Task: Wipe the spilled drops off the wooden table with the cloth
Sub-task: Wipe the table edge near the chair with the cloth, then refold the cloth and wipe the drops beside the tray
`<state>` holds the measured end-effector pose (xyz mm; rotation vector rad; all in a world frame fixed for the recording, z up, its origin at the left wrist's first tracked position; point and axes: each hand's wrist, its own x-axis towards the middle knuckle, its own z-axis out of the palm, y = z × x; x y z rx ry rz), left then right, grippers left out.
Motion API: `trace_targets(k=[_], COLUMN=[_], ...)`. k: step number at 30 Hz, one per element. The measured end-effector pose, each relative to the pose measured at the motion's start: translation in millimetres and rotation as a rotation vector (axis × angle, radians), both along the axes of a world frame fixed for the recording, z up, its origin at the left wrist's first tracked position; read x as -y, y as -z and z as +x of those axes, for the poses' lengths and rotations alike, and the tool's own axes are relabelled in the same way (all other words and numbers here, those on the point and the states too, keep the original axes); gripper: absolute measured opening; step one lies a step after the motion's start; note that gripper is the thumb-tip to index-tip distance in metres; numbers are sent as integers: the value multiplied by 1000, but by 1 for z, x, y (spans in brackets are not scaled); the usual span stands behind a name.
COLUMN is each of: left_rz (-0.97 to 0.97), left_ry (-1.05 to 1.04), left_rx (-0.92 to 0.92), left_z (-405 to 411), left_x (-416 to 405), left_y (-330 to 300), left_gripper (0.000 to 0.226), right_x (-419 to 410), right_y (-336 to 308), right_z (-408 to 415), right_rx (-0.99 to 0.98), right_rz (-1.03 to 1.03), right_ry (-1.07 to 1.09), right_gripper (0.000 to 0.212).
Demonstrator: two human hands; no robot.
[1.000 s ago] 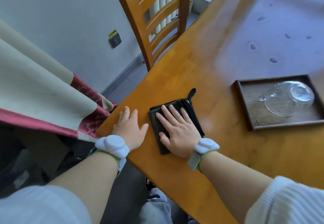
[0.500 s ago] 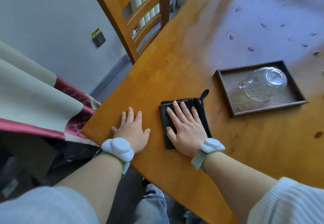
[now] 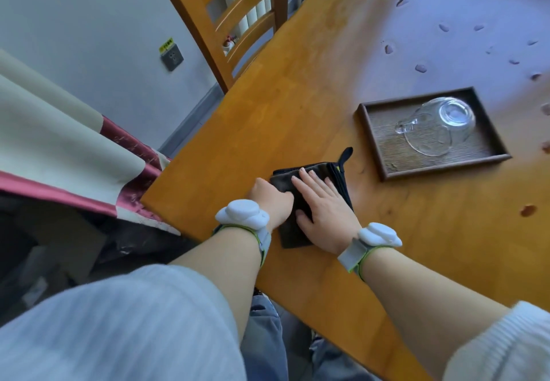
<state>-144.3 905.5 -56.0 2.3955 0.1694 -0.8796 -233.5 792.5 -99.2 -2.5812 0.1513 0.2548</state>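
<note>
On the wooden table (image 3: 297, 106), flat right-hand fingers (image 3: 312, 181) press the cloth (image 3: 339, 178).

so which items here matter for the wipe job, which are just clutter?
Job: cloth, spilled drops, wooden table, right hand flat on the cloth, left hand at its edge.
Clutter: tray, glass cup, chair, curtain.

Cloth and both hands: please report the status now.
Right hand flat on the folded dark cloth. Left hand grips its left edge. Drops unwiped, far side. Tray with glass cup lies between.
</note>
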Motion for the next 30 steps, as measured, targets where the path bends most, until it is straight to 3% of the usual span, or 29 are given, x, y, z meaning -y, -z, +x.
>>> trace_targets(k=[6,10,15,18,23,30], left_rz=[-162,-206,-230,-224,-171,92], left_ry=[-142,-85,98,160,148,230], left_rx=[18,62,177,248,303,198], left_z=[-16,-20,-31,-39,-52,-93], left_x=[6,9,12,12,0,-34], left_y=[-6,-18,-32,-42,-60,-83], left_gripper=[12,16,12,17,19,14], right_x=[8,18,30,33,39,39], right_y=[-14,-28,-50,-63,-89,-125], right_z=[-8,-5,3,7,1,-24], right_rx=[25,66,188,187,171,135], right_rz=[106,105,65,75,15,249], right_ry=[51,81,-33,-125,-167,-71], right_gripper=[69,78,87,76,25,19])
